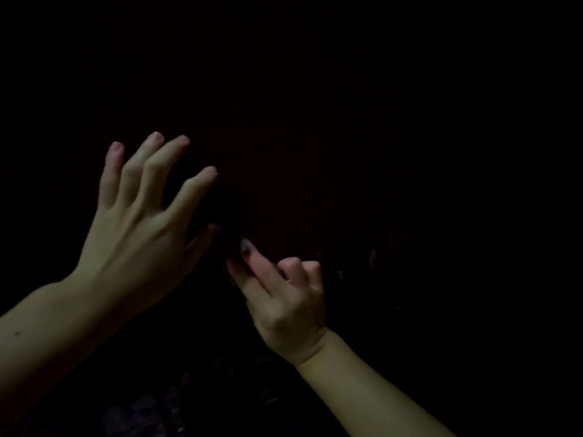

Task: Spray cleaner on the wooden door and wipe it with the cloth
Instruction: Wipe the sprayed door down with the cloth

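The wooden door (299, 121) fills my view, almost black. My left hand (138, 222) spreads flat toward it, grip apart; my right hand (284, 298) curls, contents untellable. No cloth or sprayer shows. I advise better light and overlapping strokes.

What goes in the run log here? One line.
left hand: open, fingers spread | right hand: curled, contents unclear | scene: too dark

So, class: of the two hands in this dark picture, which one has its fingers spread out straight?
The left hand: its fingers fan out straight and apart. The right hand has two fingers curled in, the others pointing forward.
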